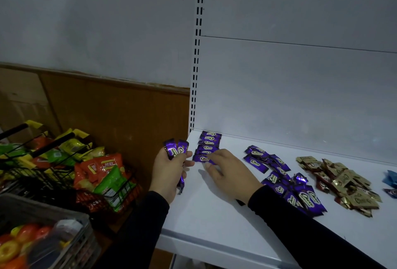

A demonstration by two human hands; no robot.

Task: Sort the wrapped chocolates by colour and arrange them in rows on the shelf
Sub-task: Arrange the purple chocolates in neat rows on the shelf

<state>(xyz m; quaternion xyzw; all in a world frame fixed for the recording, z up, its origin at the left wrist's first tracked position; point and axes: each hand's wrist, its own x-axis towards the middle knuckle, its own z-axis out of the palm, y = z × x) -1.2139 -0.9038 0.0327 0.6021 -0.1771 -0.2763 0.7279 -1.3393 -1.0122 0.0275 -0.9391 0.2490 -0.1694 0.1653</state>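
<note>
A row of several purple wrapped chocolates (pixel 208 142) runs from the back wall forward at the left end of the white shelf (pixel 214 208). My right hand (pixel 231 173) lies over the shelf, its fingertips pinching the nearest purple chocolate (pixel 200 158) of that row. My left hand (pixel 170 169) grips a bunch of purple chocolates (pixel 176 150) at the shelf's left edge. A loose heap of purple chocolates (pixel 287 179) lies to the right of my right arm. Beyond it sits a heap of gold chocolates (pixel 341 182). Blue wrappers (pixel 390 179) show at the right edge.
Left of the shelf stand black wire baskets (pixel 64 174) full of snack bags. A grey crate (pixel 45 234) of round fruit-like items is at the bottom left. A slotted white upright (pixel 196 53) and the back panel rise behind the shelf.
</note>
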